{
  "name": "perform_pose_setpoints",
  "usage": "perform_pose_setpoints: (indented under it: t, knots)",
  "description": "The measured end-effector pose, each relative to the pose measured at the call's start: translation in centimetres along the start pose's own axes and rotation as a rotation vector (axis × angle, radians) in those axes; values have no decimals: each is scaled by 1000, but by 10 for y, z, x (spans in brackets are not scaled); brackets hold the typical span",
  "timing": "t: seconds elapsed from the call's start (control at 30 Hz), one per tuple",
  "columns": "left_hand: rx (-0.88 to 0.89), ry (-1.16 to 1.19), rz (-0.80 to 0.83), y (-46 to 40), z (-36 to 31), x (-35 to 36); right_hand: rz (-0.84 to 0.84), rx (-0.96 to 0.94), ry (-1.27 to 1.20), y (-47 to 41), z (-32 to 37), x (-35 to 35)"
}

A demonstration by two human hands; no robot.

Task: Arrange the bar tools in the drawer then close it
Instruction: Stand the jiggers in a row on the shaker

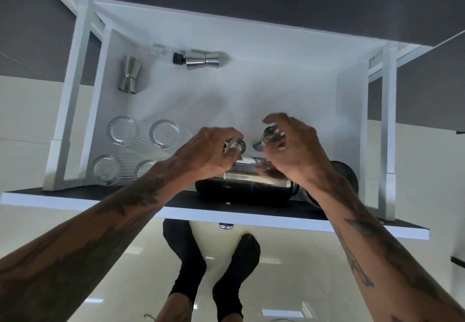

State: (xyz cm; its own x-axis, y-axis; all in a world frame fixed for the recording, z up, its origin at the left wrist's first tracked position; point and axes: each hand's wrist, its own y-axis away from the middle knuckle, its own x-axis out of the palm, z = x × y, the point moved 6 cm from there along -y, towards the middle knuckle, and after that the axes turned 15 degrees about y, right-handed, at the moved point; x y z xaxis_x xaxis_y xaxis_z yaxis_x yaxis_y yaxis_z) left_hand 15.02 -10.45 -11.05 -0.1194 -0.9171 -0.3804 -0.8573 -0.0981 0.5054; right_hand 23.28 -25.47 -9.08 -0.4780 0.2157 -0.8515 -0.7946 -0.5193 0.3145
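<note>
A white drawer (251, 52) is pulled out wide, and we look straight down into it. The left hand (208, 151) is over the middle of the drawer, and its fingers (234, 156) are curled around a small shiny metal piece (236, 145) with a round end. The right hand (294, 150) is just beside it, and its fingers (274, 120) are bent around another shiny metal piece (270, 135). The 2 pieces are near each other but do not touch. Under both hands lies a big shiny shaker (251, 182) on its side, close to the front wall of the drawer. A dark round cup (348, 173) sits next to it on the right, partly hidden by the right wrist. On the left side of the drawer there are 4 clear glasses (123, 130) lying in 2 rows. Farther back, 1 steel jigger (130, 75) lies near the left wall, and another jigger (202, 60) lies near the back with a black-tipped pourer (178, 58) touching its end. Below the drawer, 2 feet in black socks (236, 271) stand on a shiny pale floor (302, 284).
</note>
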Motion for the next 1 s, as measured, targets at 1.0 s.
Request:
perform_pose_setpoints:
  t: [1.0]
  knots:
    - [143,-822,-296,-106,6,-110,-101,81,-72,-42,18,-4]
